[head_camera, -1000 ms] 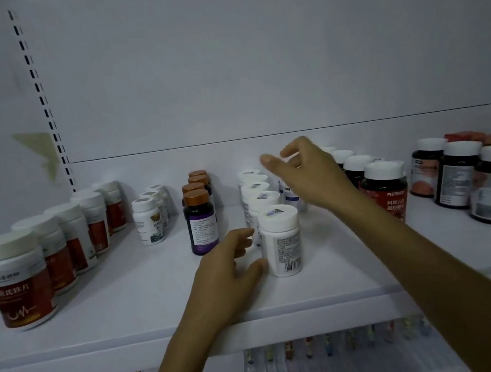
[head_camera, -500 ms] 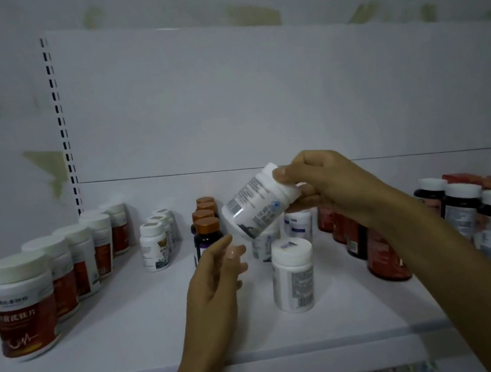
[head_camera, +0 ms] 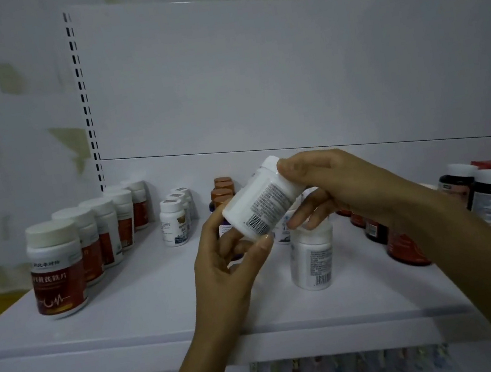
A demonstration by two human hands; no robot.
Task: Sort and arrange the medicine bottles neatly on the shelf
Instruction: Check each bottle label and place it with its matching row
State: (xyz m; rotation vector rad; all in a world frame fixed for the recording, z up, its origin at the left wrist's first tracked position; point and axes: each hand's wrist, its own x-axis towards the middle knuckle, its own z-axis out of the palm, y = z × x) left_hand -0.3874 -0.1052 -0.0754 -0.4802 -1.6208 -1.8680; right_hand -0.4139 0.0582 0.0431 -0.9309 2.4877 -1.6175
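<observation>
Above the white shelf point(head_camera: 146, 298), the left hand point(head_camera: 218, 264) pinches the base of a tilted white plastic medicine bottle point(head_camera: 260, 206) and the right hand point(head_camera: 344, 186) clasps its cap end. It is best righted fully before joining the row behind the upright white bottle point(head_camera: 312, 259).

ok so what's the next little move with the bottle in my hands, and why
Probably turn the tilted white bottle upright and stand it by the upright white bottle on the shelf. The right hand grips its cap end, the left hand pinches its base, and it hangs just above that look-alike, which also carries a barcode label.
</observation>
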